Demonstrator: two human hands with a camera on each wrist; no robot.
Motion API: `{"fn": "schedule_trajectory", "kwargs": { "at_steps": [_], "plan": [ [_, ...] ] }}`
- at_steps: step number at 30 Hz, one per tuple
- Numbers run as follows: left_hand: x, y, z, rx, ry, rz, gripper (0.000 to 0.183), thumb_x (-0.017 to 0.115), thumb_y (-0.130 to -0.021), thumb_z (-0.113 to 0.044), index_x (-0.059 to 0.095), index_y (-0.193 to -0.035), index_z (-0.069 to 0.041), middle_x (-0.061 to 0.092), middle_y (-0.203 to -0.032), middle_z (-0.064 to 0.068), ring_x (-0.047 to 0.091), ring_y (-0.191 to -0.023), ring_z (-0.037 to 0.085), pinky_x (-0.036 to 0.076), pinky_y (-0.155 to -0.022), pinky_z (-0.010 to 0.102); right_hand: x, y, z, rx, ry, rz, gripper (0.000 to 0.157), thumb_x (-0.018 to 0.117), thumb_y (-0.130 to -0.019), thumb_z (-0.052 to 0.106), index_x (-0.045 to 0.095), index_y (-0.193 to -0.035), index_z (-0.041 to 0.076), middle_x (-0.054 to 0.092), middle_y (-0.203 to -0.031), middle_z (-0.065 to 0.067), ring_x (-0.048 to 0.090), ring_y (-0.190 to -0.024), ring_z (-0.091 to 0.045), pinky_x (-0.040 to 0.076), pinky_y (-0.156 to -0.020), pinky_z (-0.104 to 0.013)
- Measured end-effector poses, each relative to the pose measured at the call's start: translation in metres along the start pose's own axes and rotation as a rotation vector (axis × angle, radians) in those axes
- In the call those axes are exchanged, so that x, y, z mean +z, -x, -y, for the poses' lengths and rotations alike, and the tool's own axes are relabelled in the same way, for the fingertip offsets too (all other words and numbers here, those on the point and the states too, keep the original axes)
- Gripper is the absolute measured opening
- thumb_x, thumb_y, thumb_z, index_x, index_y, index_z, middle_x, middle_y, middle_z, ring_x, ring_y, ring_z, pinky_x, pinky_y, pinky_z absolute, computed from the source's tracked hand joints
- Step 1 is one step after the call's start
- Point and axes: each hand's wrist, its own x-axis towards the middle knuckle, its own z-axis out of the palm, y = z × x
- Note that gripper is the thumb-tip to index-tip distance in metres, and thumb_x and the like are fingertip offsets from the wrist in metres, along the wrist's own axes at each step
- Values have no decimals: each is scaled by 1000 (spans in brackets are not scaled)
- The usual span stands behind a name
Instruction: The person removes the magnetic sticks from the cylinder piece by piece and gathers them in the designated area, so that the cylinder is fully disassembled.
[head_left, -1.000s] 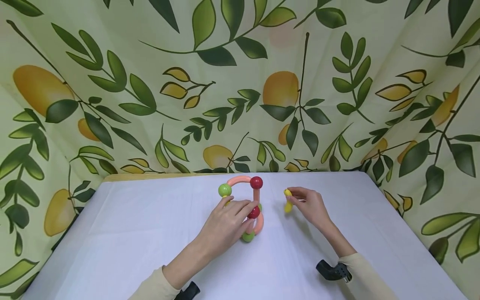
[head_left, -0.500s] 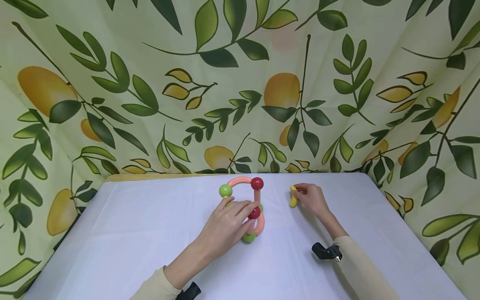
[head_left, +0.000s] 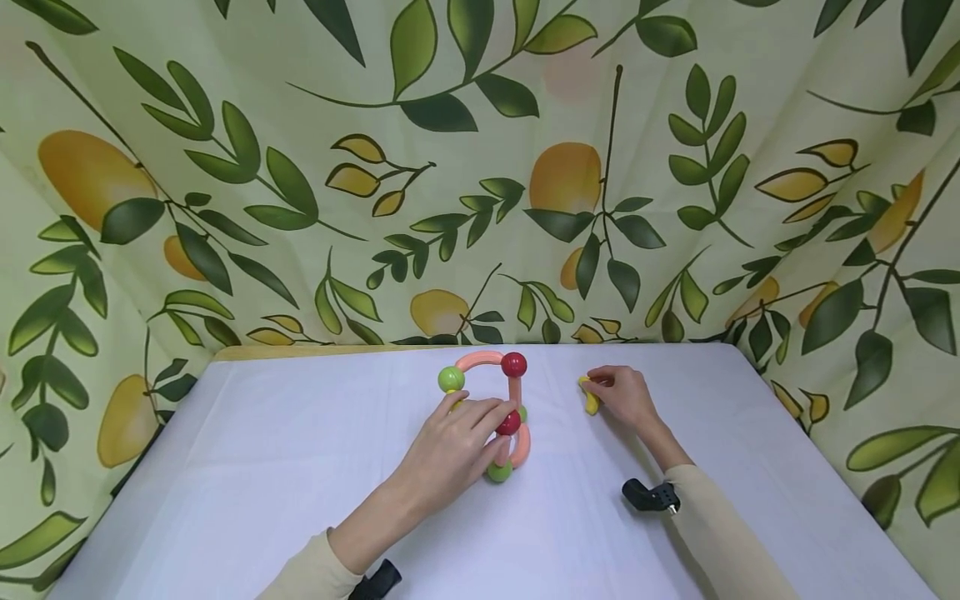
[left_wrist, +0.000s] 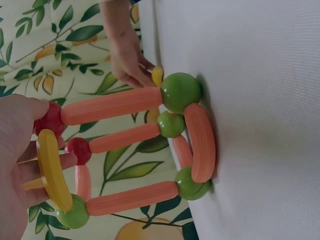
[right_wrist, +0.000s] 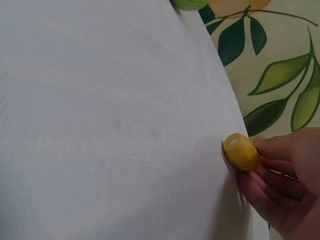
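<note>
A frame of magnetic rods and balls stands on the white-covered table. In the left wrist view it has straight salmon rods (left_wrist: 132, 198), a curved salmon rod (left_wrist: 201, 145), green balls (left_wrist: 181, 93) and red balls (left_wrist: 79, 150). A curved yellow rod (left_wrist: 54, 170) forms part of its top. My left hand (head_left: 450, 446) grips the top of the frame, its thumb at a red ball (left_wrist: 50, 120). To the right, my right hand (head_left: 624, 400) pinches a short curved yellow rod (right_wrist: 241, 152) close over the cloth; one end with a small silvery spot faces the right wrist camera.
The white cloth (head_left: 247, 467) covers the table up to its back edge. Behind and beside it hangs a curtain (head_left: 480, 167) printed with leaves and fruit. Black wrist mounts (head_left: 651, 496) sit at both sleeves.
My right hand has moved a little right with the yellow rod, which has tilted the other way. The left hand and the frame have stayed in place.
</note>
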Motion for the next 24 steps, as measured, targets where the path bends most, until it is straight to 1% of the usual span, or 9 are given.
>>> {"fn": "schedule_trajectory", "kwargs": {
  "at_steps": [8, 12, 15, 19, 24],
  "plan": [
    [0, 0, 0, 11, -11, -13, 41, 76, -85, -21, 66, -123, -11, 69, -115, 2, 63, -110, 14, 45, -102, 43, -3, 3, -1, 13, 14, -4, 28, 67, -93, 15, 70, -110, -7, 70, -103, -21, 65, -93, -31, 53, -76, -39],
    [1, 0, 1, 19, -9, -27, 43, 78, -84, -20, 66, -124, -10, 69, -114, 3, 62, -110, 15, 45, -103, 42, -7, 5, 1, 19, 19, 3, 29, 65, -95, 15, 68, -114, -7, 69, -107, -22, 65, -95, -32, 54, -76, -38],
    [1, 0, 1, 32, -2, -46, 48, 80, -82, -19, 65, -126, -9, 68, -116, 5, 61, -112, 18, 44, -104, 42, -11, 8, 5, 16, 22, 0, 29, 63, -96, 14, 67, -115, -7, 69, -108, -23, 64, -97, -34, 55, -74, -37],
    [-3, 2, 3, 38, 20, -75, 55, 82, -80, -18, 61, -130, -8, 65, -123, 8, 58, -117, 24, 42, -106, 41, -17, 12, 9, -19, 17, -11, 28, 63, -96, 13, 67, -115, -7, 69, -107, -22, 64, -99, -36, 54, -75, -39],
    [-11, 8, 7, 7, 61, -110, 57, 80, -81, -15, 58, -133, -7, 59, -132, 12, 54, -123, 28, 42, -106, 43, -22, 20, 16, -92, 24, -23, 27, 64, -95, 12, 68, -114, -7, 71, -103, -21, 65, -97, -37, 54, -78, -45]
  ]
}}
